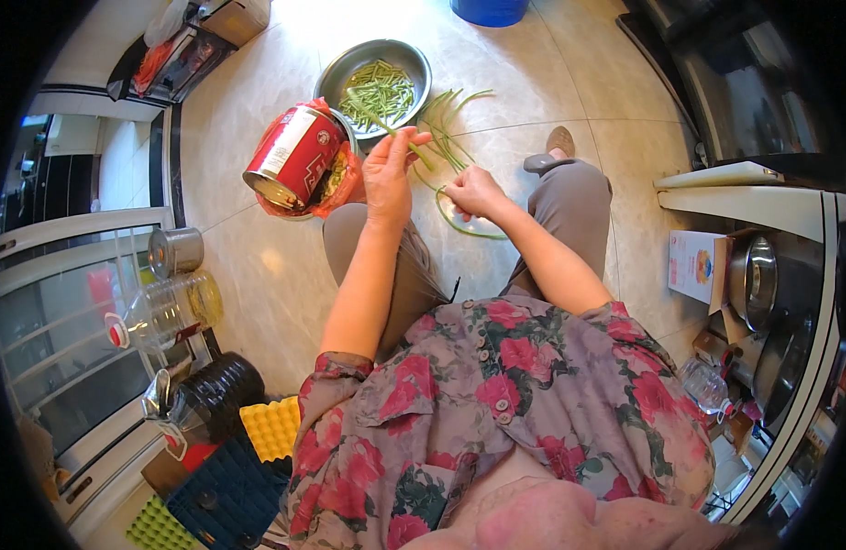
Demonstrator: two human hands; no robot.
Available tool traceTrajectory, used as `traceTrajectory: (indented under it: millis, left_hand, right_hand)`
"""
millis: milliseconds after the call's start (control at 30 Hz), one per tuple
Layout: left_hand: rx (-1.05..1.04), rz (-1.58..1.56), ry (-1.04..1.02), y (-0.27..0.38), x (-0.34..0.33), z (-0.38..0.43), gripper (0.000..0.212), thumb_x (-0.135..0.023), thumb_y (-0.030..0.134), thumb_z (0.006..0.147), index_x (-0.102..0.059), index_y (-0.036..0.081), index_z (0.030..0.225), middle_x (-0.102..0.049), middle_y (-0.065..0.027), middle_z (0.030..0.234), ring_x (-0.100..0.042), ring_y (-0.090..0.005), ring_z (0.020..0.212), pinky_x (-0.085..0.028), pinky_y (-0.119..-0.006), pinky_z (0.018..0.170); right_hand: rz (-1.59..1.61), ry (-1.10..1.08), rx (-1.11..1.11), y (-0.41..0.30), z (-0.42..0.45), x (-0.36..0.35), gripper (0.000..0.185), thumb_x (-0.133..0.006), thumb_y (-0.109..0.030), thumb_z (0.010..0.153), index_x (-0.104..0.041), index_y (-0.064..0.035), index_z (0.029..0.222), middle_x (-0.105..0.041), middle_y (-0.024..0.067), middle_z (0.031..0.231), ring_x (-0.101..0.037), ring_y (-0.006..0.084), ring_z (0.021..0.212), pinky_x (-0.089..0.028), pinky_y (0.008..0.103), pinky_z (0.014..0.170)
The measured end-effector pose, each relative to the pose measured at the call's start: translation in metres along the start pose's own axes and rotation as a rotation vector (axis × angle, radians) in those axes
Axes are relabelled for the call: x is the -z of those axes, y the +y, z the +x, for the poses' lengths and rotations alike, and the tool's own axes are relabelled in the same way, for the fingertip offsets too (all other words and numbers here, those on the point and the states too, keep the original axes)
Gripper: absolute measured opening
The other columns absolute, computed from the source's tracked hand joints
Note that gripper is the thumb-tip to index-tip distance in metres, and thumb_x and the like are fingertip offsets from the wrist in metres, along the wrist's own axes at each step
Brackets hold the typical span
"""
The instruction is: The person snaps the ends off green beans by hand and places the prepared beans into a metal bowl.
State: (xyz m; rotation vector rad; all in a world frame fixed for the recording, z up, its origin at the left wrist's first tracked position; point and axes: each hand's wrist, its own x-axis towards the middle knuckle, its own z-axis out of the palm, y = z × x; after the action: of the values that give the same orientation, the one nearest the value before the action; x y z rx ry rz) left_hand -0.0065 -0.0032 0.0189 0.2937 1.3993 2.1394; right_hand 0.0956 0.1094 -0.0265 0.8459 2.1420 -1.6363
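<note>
My left hand (388, 168) pinches a green stalk (421, 155), probably a garlic scape, between thumb and fingers. Closed around another long scape (457, 224), which curls in a loop below it, is my right hand (474, 192). Just beyond that hand, more whole scapes (450, 130) spread over the floor; whether it also grips some of these I cannot tell. A metal basin (423, 72) behind my left hand holds many short cut pieces (385, 89). Left of it, a red tin can (295, 155) lies tilted on a container lined with a red plastic bag (347, 182), with scraps inside.
A blue bucket (489, 10) stands at the far edge. Along the left are a metal pot (175, 251), a clear plastic jug (165, 313), a dark jug (216, 399) and egg trays (271, 427). A cardboard box (694, 267) and metal bowl (753, 282) occupy a right-hand shelf.
</note>
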Motion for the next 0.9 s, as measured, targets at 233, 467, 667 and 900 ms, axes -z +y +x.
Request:
traceTrajectory:
  millis: [233,467,667,900]
  left_hand:
    - [0.287,-0.220,-0.147,-0.002,0.007,-0.001,0.027,-0.050,0.022,0.095,-0.061,0.000,0.107,-0.064,-0.0077,0.093,-0.058,-0.0143,0.086,-0.046,-0.028,0.077]
    - [0.373,-0.208,-0.159,-0.001,0.005,-0.001,0.026,-0.053,0.018,0.093,-0.061,-0.002,0.107,-0.065,-0.0101,0.099,-0.060,-0.0168,0.092,-0.047,-0.028,0.081]
    - [-0.047,0.231,-0.057,-0.004,-0.006,-0.010,0.023,-0.056,0.016,0.092,-0.063,-0.003,0.103,-0.069,-0.0106,0.092,-0.063,-0.0137,0.088,-0.044,-0.027,0.085]
    - [0.226,-0.287,0.010,0.001,0.019,0.006,0.027,-0.051,0.021,0.094,-0.059,0.001,0.109,-0.065,-0.0138,0.106,-0.060,-0.0197,0.100,-0.045,-0.032,0.088]
  right_hand:
    - [0.991,-0.381,0.273,-0.029,-0.016,0.025,0.026,-0.043,-0.020,0.092,-0.058,0.0014,0.099,-0.063,0.0117,0.084,-0.062,0.0166,0.062,-0.047,0.0238,0.049]
    - [0.915,-0.508,0.298,-0.022,-0.019,0.022,0.024,-0.046,-0.023,0.092,-0.056,-0.0030,0.083,-0.050,0.0026,0.061,-0.044,0.0101,0.044,-0.033,0.0216,0.041]
    - [0.558,-0.392,0.028,-0.008,-0.005,0.015,0.021,-0.050,-0.022,0.085,-0.056,-0.0052,0.073,-0.044,-0.0018,0.051,-0.040,0.0070,0.042,-0.027,0.0221,0.038]
    - [0.649,-0.278,0.147,-0.012,-0.010,0.012,0.024,-0.049,-0.018,0.085,-0.063,-0.0016,0.096,-0.059,0.0054,0.063,-0.052,0.0115,0.047,-0.037,0.0223,0.041]
